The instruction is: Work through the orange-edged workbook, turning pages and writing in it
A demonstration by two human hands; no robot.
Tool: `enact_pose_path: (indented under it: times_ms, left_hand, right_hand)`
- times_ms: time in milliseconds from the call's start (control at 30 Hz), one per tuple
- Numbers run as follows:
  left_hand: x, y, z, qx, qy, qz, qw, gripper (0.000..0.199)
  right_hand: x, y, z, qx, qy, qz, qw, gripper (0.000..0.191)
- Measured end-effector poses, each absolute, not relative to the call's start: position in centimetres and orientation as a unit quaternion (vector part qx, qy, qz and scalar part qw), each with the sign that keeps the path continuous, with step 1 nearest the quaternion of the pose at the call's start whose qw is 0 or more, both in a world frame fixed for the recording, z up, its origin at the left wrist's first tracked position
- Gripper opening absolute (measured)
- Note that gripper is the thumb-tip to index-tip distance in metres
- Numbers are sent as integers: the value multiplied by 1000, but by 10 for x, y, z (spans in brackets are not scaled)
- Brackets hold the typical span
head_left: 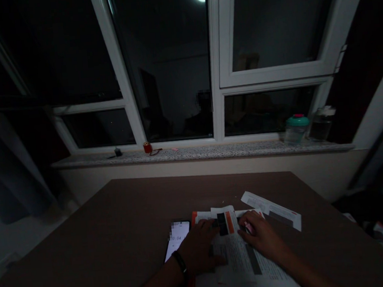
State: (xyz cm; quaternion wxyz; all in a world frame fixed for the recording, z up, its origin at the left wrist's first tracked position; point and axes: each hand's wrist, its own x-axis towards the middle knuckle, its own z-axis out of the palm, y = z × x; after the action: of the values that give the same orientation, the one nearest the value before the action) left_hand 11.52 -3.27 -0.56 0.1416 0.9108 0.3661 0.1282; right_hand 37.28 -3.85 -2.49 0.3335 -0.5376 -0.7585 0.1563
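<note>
Printed sheets (236,255) with orange marks lie on the brown table in front of me. My left hand (202,245) rests on their left part with its fingers spread, a dark band around the wrist. On the right side of the sheets, my right hand (258,233) is closed around a small pinkish object (249,228), mostly hidden by the fingers. Beside my left hand lies a phone (178,237) with a lit screen. A cut strip of printed paper (273,210) lies beyond my right hand.
The brown table (133,211) reaches toward a speckled windowsill (212,151). On the sill stand a small dark bottle (117,151), a red item (147,147), a teal-lidded container (295,129) and a clear jar (321,124).
</note>
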Motion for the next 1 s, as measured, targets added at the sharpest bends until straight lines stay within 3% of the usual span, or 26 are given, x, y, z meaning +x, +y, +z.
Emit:
enact_pose_path:
  times_ms: [367, 633, 1000]
  left_hand:
    - [114, -33, -6, 911, 371, 117, 133, 81]
    - [114, -32, -9, 914, 360, 125, 136, 82]
    - [114, -32, -6, 915, 364, 112, 133, 84]
  right_hand:
    - [374, -37, -29, -542, -763, 151, 320, 13]
    - [377, -37, -26, -521, -774, 162, 320, 1]
    - [383, -37, -22, -512, -780, 166, 320, 3]
